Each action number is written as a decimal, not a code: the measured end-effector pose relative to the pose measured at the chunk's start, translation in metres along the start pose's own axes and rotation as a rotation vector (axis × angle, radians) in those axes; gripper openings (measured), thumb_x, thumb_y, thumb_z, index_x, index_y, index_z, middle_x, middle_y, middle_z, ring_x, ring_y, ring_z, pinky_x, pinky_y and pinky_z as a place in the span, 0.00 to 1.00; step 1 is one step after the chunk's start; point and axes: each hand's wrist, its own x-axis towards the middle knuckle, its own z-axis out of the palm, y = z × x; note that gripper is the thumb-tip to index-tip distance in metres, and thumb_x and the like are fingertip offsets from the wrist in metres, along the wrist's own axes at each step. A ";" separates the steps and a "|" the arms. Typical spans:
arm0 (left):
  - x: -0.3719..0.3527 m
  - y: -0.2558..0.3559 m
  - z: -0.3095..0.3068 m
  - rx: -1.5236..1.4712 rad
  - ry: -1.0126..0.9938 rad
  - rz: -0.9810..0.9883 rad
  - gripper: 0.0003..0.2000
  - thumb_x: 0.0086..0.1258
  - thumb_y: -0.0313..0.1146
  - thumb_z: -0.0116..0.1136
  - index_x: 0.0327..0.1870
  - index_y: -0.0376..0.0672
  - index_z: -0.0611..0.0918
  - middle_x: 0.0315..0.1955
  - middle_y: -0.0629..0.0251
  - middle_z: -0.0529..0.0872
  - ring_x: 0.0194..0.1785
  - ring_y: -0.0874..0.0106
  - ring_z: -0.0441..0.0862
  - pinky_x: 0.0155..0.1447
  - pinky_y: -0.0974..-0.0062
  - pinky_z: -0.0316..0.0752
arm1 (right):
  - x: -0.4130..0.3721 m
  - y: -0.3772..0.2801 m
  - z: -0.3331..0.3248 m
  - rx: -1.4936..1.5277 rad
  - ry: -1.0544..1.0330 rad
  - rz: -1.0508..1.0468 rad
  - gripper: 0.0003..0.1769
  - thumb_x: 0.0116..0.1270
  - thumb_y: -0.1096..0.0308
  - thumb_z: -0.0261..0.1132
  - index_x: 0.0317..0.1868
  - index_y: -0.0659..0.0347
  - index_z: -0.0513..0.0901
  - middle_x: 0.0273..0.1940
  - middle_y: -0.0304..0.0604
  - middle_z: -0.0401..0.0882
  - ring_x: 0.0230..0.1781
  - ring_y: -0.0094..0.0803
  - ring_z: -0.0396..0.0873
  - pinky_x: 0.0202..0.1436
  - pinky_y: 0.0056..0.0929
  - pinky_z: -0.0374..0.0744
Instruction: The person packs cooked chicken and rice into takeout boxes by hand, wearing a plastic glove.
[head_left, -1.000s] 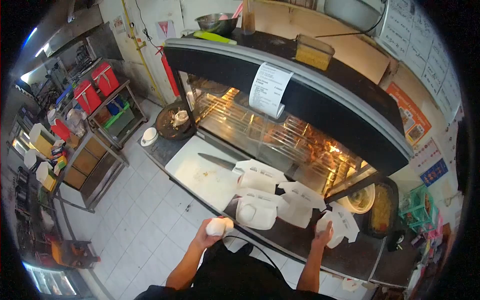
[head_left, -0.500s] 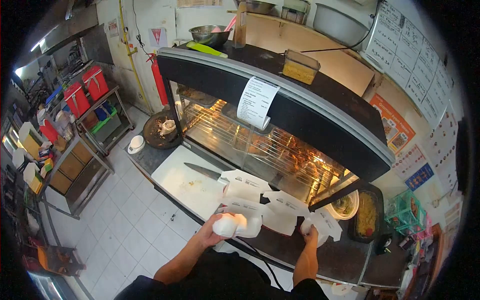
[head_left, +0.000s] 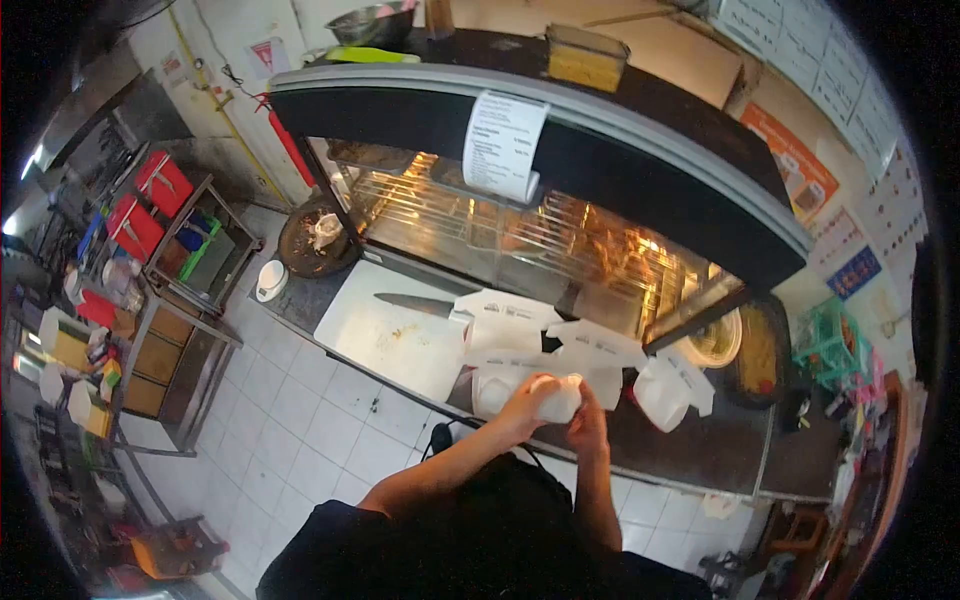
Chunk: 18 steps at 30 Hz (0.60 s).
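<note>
A white rounded item, perhaps a wrapped bundle or cup, is held over the counter's front edge. Around its left side are the fingers of my left hand. My right hand touches its right side, fingers bent against it; exact finger contact is small and blurred. Open white paper boxes stand just beyond both hands, one at the back left and another beside it. To the right, a separate white box stands with its flaps spread.
A knife lies on the white cutting board. Behind is a lit glass display cabinet bearing a paper receipt. A round dark board is at the left; a food tray is at the right.
My right hand has let go of the right-hand box and moved left to the white item. My left hand has moved right with that item. The camera view has shifted.
</note>
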 end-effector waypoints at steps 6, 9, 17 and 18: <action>-0.043 0.021 -0.066 0.013 0.000 0.125 0.14 0.77 0.40 0.54 0.56 0.42 0.76 0.48 0.61 0.83 0.50 0.68 0.82 0.55 0.65 0.80 | 0.085 -0.049 -0.074 -0.722 0.332 -0.415 0.24 0.59 0.62 0.74 0.54 0.59 0.79 0.40 0.38 0.81 0.37 0.26 0.79 0.35 0.28 0.79; -0.068 0.046 -0.073 0.087 0.204 0.038 0.17 0.78 0.43 0.51 0.59 0.43 0.76 0.53 0.59 0.83 0.55 0.64 0.81 0.59 0.60 0.78 | 0.119 -0.062 -0.072 -1.100 0.445 -0.175 0.35 0.54 0.60 0.76 0.62 0.62 0.77 0.46 0.46 0.83 0.41 0.33 0.81 0.40 0.33 0.80; -0.068 0.056 -0.078 0.171 0.224 -0.007 0.19 0.77 0.45 0.52 0.61 0.43 0.74 0.53 0.58 0.82 0.55 0.64 0.81 0.56 0.59 0.81 | 0.147 -0.028 -0.089 -1.229 0.291 -0.039 0.26 0.61 0.58 0.72 0.55 0.64 0.83 0.46 0.45 0.85 0.46 0.33 0.82 0.48 0.35 0.80; -0.063 0.053 -0.073 0.174 0.225 -0.021 0.19 0.77 0.45 0.52 0.61 0.43 0.74 0.53 0.58 0.82 0.55 0.64 0.81 0.56 0.59 0.81 | 0.132 -0.022 -0.090 -1.201 0.409 -0.273 0.23 0.64 0.58 0.70 0.54 0.65 0.84 0.46 0.44 0.85 0.46 0.32 0.82 0.48 0.33 0.80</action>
